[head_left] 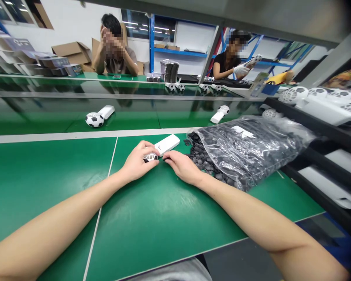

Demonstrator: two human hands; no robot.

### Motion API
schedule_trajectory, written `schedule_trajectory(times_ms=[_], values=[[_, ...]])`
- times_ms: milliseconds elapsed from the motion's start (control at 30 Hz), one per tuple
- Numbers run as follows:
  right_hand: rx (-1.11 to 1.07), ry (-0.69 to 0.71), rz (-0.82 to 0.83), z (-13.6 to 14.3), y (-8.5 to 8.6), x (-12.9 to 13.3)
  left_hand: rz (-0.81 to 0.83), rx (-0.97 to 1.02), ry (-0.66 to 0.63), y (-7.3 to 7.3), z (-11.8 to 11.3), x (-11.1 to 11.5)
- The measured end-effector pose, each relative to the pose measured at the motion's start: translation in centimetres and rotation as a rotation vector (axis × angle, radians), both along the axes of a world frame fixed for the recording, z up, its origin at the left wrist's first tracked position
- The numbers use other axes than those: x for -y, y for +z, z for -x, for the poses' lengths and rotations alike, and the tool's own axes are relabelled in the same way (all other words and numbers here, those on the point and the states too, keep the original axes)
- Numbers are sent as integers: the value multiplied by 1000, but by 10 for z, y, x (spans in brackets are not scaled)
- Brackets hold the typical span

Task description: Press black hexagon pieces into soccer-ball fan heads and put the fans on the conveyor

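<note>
My left hand (139, 160) is closed around the round head of a white device with a soccer-ball pattern (151, 157). Its long white handle (167, 144) lies on the green mat, pointing away to the right. Just right of the ball head, my right hand (179, 166) has thumb and fingertips pinched together; a small dark edge shows at the tips, too small to make out. Beside that hand, many small black pieces (203, 156) spill from the mouth of a clear plastic bag (251, 144).
Behind the white strip, two more ball-headed devices lie on the green belt, one left (95, 119) and one right (219, 114). A black rack (324, 152) with white parts stands at right. Across the belt sit two people, among stacked boxes (169, 71) and cartons (73, 52).
</note>
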State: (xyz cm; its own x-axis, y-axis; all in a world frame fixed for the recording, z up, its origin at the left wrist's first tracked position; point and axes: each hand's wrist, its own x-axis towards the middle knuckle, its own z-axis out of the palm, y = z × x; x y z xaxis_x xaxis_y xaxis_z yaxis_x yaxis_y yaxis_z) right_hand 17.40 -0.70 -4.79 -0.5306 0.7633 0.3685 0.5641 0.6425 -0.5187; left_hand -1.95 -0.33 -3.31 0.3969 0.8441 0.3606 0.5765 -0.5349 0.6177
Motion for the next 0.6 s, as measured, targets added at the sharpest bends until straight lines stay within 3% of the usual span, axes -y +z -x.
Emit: schedule_trajectory(times_ms=[600], values=[[-21, 10, 21, 0, -4, -1, -58, -6, -30, 0, -1, 0]])
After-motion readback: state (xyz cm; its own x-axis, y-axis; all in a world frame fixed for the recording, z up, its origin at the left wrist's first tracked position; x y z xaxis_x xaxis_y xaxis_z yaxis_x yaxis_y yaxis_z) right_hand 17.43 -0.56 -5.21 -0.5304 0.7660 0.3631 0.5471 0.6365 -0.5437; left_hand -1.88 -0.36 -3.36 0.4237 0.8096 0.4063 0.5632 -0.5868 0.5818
